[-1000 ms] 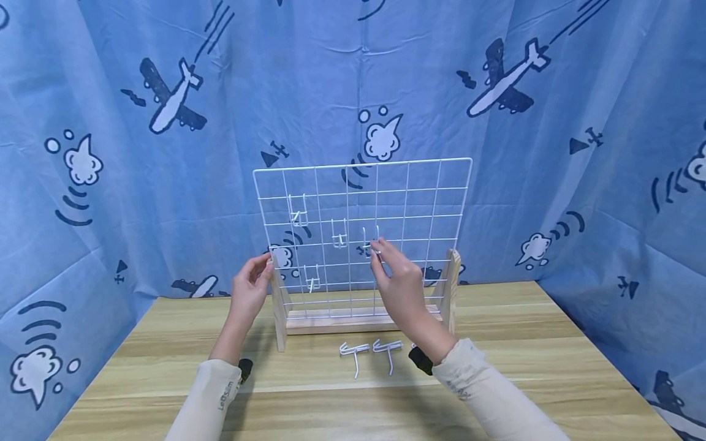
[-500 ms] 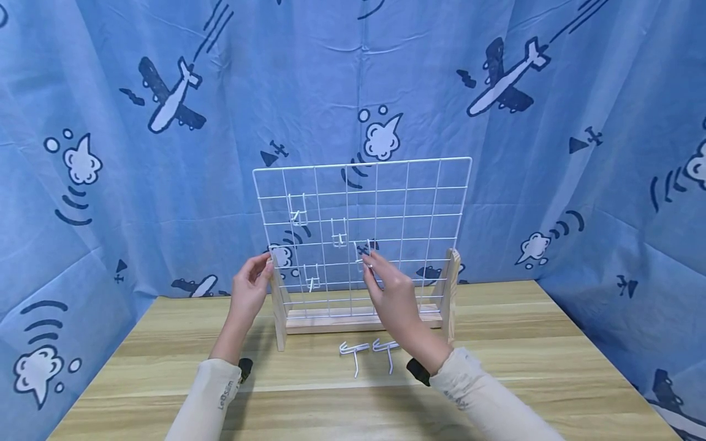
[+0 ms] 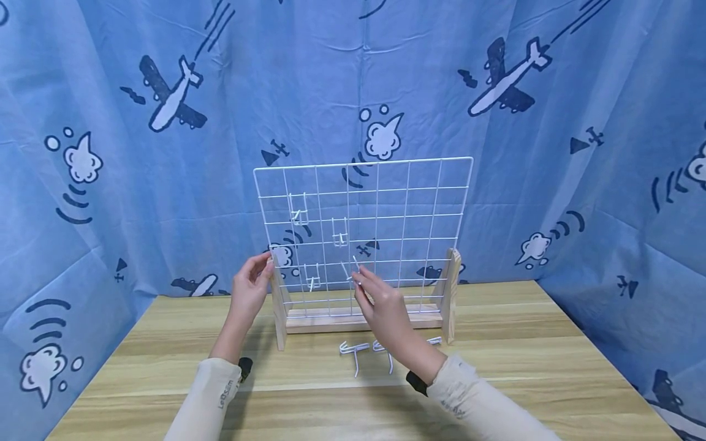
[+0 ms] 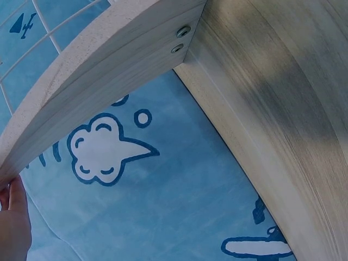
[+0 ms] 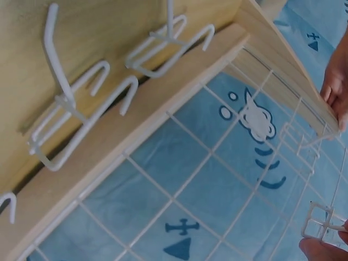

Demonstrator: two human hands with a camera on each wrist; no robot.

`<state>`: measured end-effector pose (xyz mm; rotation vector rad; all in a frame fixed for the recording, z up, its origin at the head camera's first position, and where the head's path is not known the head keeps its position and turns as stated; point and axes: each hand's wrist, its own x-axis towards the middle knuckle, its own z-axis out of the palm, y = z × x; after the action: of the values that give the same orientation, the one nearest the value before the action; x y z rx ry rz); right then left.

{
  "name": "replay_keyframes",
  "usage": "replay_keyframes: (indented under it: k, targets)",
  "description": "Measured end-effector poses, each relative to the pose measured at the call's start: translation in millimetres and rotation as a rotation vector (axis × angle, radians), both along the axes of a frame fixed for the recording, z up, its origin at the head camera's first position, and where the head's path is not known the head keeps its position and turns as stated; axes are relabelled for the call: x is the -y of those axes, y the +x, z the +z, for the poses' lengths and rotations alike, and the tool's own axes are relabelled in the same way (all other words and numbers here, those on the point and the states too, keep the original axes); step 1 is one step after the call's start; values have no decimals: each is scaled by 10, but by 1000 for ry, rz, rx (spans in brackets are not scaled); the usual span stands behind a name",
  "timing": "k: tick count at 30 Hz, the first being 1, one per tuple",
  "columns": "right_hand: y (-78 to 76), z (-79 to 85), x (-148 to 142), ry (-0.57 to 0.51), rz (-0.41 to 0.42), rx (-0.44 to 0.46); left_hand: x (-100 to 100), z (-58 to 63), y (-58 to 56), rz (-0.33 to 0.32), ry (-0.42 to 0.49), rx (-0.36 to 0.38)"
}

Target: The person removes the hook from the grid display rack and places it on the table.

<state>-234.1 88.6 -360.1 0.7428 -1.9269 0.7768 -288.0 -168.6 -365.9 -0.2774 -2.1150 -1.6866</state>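
My left hand [image 3: 250,291] grips the upper end of the left wooden upright [image 4: 81,81] of a stand; only its fingertips show in the left wrist view. In my right hand [image 3: 388,306] is a white wire hook [image 5: 325,224], pinched between thumb and fingers by its straight prong. The hook's two bent ends point up, in front of the lower middle of the white wire grid [image 3: 362,163]. Three similar hooks hang on the grid's left half: an upper one [image 3: 298,217], a middle one [image 3: 340,239] and a lower one [image 3: 312,282].
The stand's wooden base [image 3: 364,323] rests on the wood-grain table [image 3: 165,367]. In front of it lie more hooks: a left one [image 3: 354,350], a middle one [image 3: 379,346] and one partly behind my right forearm [image 3: 435,340]. A blue patterned curtain [image 3: 231,153] surrounds the table.
My right hand has moved down and to the left across the grid with the hook, which now tilts more. The right-hand hook on the table has come into view. My left hand stays put.
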Motion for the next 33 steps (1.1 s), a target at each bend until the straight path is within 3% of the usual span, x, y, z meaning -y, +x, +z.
replay_keyframes:
  k: [13, 21, 24, 28, 33]
  targets:
    - [39, -208, 104, 113, 18, 19, -3, 4, 13, 15, -22, 28]
    - [57, -266, 159, 187, 20, 54, -2, -4, 6, 8, -20, 4]
    - [61, -288, 176, 214, 42, 63, -35, 75, 79, -5, -7, 14]
    - [83, -304, 208, 251, 58, 92, -39, 100, 93, -13, 0, 11]
    - [92, -328, 241, 304, 68, 111, -4, 3, 9, 3, -15, -8]
